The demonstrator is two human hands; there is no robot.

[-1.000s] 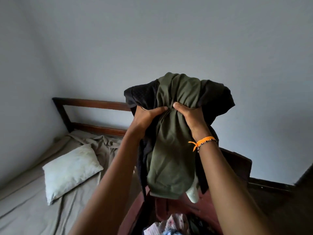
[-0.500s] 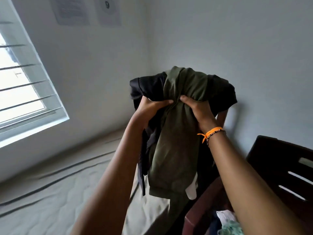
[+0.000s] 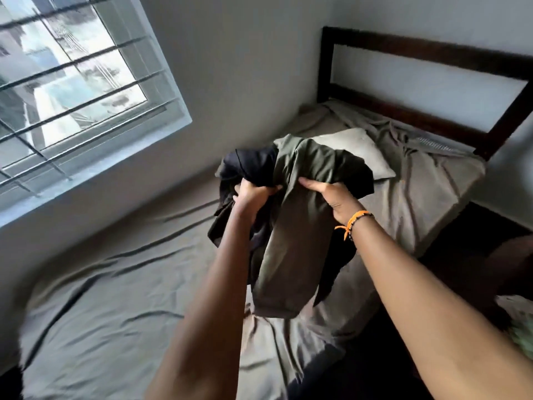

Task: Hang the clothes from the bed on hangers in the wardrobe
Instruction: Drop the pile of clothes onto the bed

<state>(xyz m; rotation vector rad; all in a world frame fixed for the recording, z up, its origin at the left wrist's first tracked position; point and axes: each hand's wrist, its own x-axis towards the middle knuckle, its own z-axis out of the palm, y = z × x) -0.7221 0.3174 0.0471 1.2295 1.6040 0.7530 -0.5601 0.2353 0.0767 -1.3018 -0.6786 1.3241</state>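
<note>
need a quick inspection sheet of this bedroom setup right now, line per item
surface: bed under a wrinkled grey-brown sheet, dark wooden headboard at its far end
job's things: olive green garment and black garment bunched together, held above the bed; no hanger or wardrobe in view
clutter: pillow near the headboard; pale fabric at the right edge, unclear what
hands: left hand and right hand both grip the bundle; orange wristband on the right wrist
cables: nothing seen
surroundings: barred window, plain grey walls

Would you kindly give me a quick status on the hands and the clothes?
Left hand and right hand both gripping bundle of clothes. Bundle held up over bed. No hanger or wardrobe in view.
</note>
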